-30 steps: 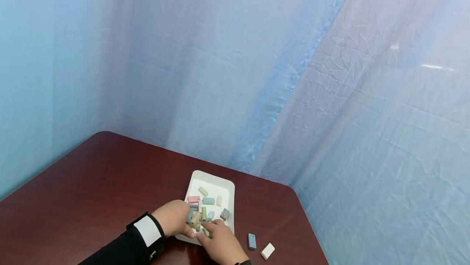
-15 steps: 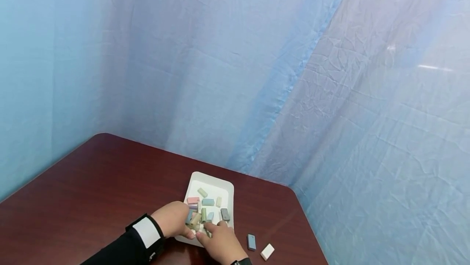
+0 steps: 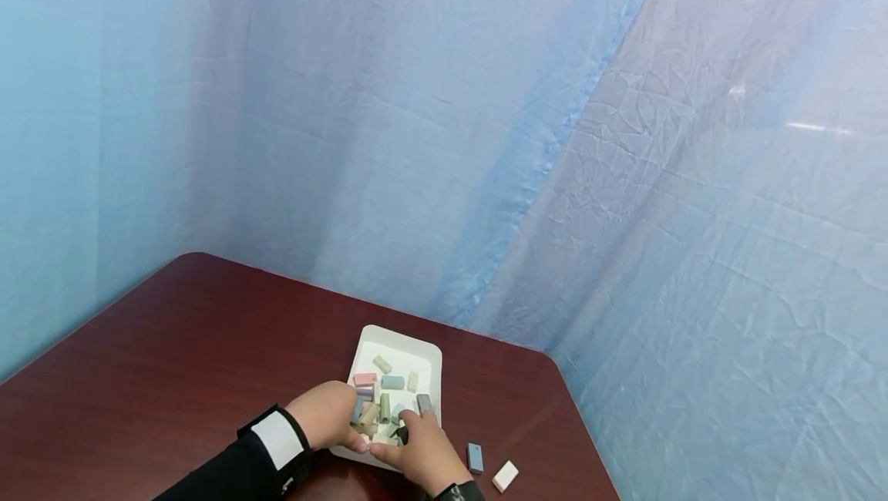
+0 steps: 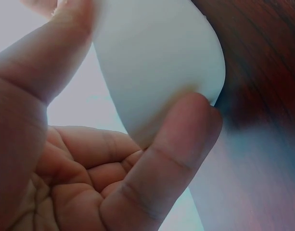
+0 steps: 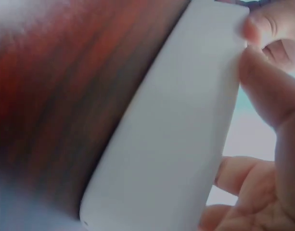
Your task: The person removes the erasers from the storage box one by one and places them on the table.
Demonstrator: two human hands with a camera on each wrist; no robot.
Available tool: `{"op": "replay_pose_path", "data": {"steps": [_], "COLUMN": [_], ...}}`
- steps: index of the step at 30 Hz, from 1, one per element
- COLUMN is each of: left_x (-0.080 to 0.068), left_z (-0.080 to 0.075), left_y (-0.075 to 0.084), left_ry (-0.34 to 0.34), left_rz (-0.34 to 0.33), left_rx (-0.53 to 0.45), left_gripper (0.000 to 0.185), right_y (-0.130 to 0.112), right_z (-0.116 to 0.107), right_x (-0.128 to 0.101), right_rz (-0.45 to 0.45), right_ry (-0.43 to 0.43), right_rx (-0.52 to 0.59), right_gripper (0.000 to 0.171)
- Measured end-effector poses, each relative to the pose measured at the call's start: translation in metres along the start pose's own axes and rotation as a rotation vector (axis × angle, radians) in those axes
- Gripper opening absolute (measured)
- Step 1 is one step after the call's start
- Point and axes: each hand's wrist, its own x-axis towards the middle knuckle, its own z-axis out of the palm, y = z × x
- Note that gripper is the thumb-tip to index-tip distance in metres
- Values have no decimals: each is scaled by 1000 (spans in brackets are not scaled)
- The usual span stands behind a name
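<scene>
Currently, the left hand (image 3: 326,416) reaches over the near left corner of the white tray (image 3: 398,341), with 1 finger against the tray's outer wall. The right hand (image 3: 423,451) is at the tray's near right, thumb and index finger spread. The 2 thumbs come close together at the tray's near rim. Whether either hand grasps anything cannot be told; the fingertips inside the tray are largely hidden.

Loose blocks lie in the tray: a green block (image 3: 385,407), a tan block (image 3: 370,415) just left of it, a pink block (image 3: 364,379) and a light-blue block (image 3: 392,382) farther in, and a grey block (image 3: 425,403) by the right wall. Outside, right of the tray, a blue block (image 3: 475,458) and a white block (image 3: 506,476) lie on the table (image 3: 229,331).

Risks, as judged: uneven pressure on the near rim could slide or tip the tray; a hasty finger could flick loose blocks over its wall; a rightward sweep could knock the blue block.
</scene>
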Motion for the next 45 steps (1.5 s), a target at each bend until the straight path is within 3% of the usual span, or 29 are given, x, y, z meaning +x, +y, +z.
{"op": "replay_pose_path", "data": {"steps": [4,7,14,21,32,45], "left_x": [-2,-1,1,5,3,2], "left_z": [2,4,1,-3,2,1], "left_y": [0,-1,1,1,-2,-1], "left_ry": [-1,-4,-12,12,-5,9], "left_rz": [-7,-7,-9,-5,2,12], "left_rx": [0,1,-8,-3,-24,-10], "left_gripper": [40,41,40,40,40,40], "right_y": [4,7,12,11,18,19], "right_z": [-1,1,1,-2,2,-4], "right_x": [7,12,18,14,9,8], "right_rz": [-47,-94,-82,-111,-143,-228], "right_ry": [-60,-34,50,66,28,-1], "right_rx": [24,10,15,94,157,157], "right_gripper": [54,38,36,15,9,10]}}
